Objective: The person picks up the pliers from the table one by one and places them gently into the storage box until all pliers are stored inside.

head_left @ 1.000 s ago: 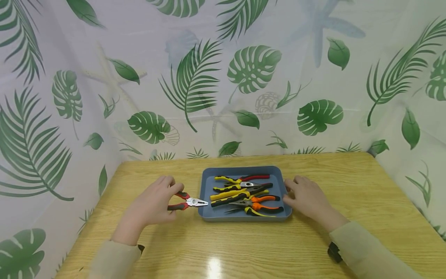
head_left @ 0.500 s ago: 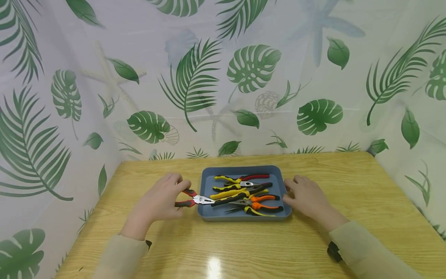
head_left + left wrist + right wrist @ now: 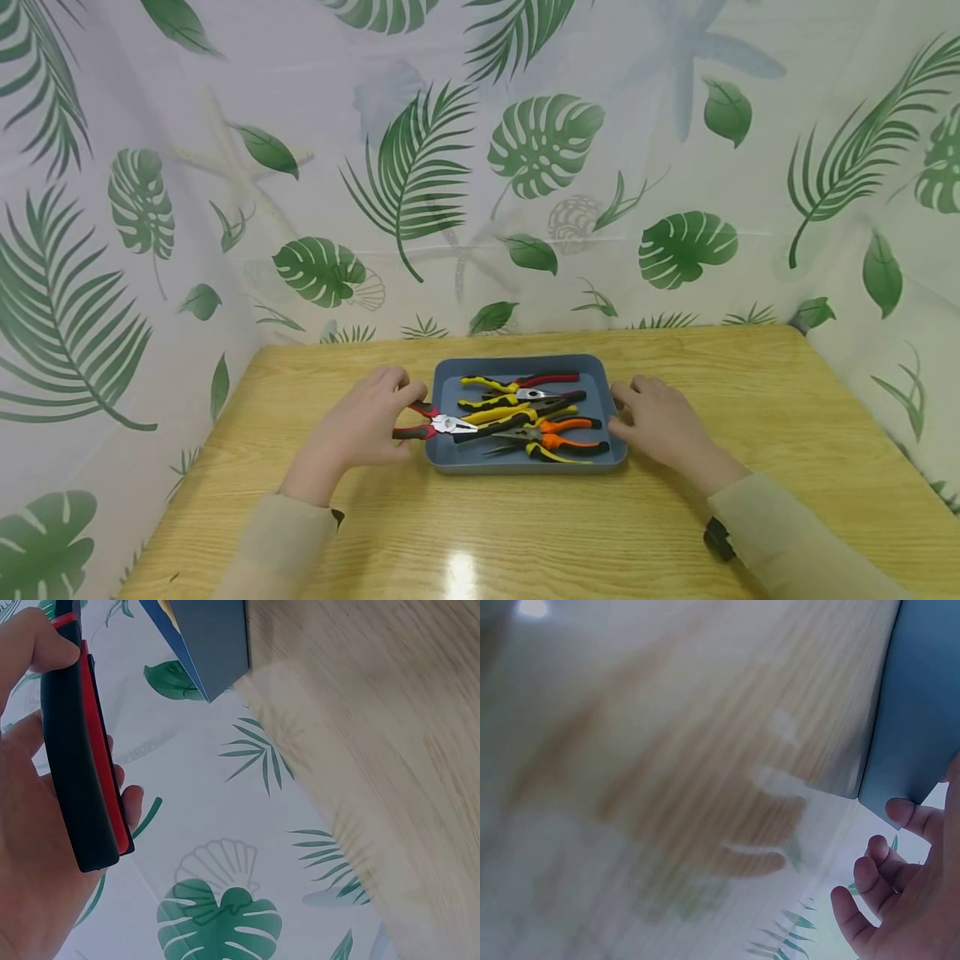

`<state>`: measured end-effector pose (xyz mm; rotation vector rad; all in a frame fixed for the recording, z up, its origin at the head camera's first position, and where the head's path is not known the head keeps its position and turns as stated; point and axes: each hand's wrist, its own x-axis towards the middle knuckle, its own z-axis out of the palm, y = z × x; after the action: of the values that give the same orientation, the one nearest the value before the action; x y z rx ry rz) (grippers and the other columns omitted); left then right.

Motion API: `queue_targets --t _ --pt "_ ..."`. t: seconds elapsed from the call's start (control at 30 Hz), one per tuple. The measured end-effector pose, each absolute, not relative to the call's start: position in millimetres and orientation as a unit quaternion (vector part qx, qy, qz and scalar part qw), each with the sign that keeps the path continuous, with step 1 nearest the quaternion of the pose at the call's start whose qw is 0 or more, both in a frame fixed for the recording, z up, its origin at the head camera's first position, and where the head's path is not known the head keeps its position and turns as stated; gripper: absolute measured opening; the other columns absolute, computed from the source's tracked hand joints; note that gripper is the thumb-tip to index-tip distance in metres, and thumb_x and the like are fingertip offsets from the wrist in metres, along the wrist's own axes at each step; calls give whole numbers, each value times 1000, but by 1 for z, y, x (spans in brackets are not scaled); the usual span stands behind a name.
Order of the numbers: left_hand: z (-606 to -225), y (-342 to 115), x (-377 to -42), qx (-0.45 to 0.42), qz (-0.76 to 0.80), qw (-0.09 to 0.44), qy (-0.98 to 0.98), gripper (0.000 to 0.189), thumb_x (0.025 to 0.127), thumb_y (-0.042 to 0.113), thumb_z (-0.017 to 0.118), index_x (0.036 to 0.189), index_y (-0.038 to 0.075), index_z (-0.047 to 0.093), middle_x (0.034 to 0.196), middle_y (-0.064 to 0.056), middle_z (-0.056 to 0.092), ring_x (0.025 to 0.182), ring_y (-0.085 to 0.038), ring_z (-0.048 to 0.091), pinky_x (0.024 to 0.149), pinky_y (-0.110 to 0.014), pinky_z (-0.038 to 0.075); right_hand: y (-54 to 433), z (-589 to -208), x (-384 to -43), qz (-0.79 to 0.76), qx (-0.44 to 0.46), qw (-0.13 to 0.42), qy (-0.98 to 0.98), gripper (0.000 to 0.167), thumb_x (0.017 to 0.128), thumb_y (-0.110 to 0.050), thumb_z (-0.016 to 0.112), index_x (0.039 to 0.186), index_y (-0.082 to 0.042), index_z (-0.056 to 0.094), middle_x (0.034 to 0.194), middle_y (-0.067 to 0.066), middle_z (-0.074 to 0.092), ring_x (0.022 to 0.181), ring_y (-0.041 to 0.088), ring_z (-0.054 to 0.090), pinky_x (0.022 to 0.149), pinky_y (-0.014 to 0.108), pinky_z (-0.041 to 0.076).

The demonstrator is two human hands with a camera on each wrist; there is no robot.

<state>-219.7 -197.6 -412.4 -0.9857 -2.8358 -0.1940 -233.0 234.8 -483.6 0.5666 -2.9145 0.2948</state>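
Note:
In the head view my left hand (image 3: 360, 421) grips a pair of combination pliers (image 3: 450, 424) by its red and black handles. Its silver jaws point right, over the left part of a blue-grey tray (image 3: 517, 468). The left wrist view shows a dark handle (image 3: 75, 765) with a red inner strip, held between thumb and fingers. My right hand (image 3: 660, 421) is at the tray's right side, with fingertips right at the rim. In the right wrist view, its fingers (image 3: 907, 813) lie loosely bent by the tray wall (image 3: 922, 697).
Several pliers lie in the tray, among them orange-handled pliers (image 3: 558, 434) and pliers with one yellow and one red handle (image 3: 525, 386). The tray rests on a wooden table (image 3: 555, 533). A leaf-patterned cloth (image 3: 450, 183) surrounds the back and sides.
My left hand has moved right and slightly away from me, carrying the pliers from the tray's left edge to over its inside. The right hand and tray have stayed put.

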Motion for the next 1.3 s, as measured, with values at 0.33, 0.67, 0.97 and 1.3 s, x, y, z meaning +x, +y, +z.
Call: queue_targets --t 0.33,0.67,0.97,1.3 --pt "-412 -183 -225 -339 -64 71 -936 50 72 21 88 118 18 67 102 -1 52 95 -20 46 82 -34 44 234 -483 -233 99 189 82 -973 23 90 -30 71 102 -12 66 85 4 52 73 19 42 62 32 34" --pt "-412 -168 -232 -347 -43 56 -935 50 73 24 83 119 15 65 110 -4 58 98 -21 49 86 -37 46 234 -485 -233 97 191 86 -973 21 91 -29 71 102 -12 65 85 4 53 73 19 43 63 33 35" --pt "-415 -154 -240 -358 -39 52 -931 51 77 25 80 123 12 65 115 -5 60 103 -24 51 91 -41 47 235 -485 -234 98 193 85 -973 24 91 -30 72 105 -11 67 87 4 55 74 19 44 63 33 36" --pt "-418 -139 -244 -361 -32 48 -931 59 79 29 83 132 12 63 117 -7 60 104 -23 50 92 -40 47 235 -484 -234 98 197 89 -971 25 90 -30 72 105 -11 67 86 4 55 74 19 45 63 33 37"
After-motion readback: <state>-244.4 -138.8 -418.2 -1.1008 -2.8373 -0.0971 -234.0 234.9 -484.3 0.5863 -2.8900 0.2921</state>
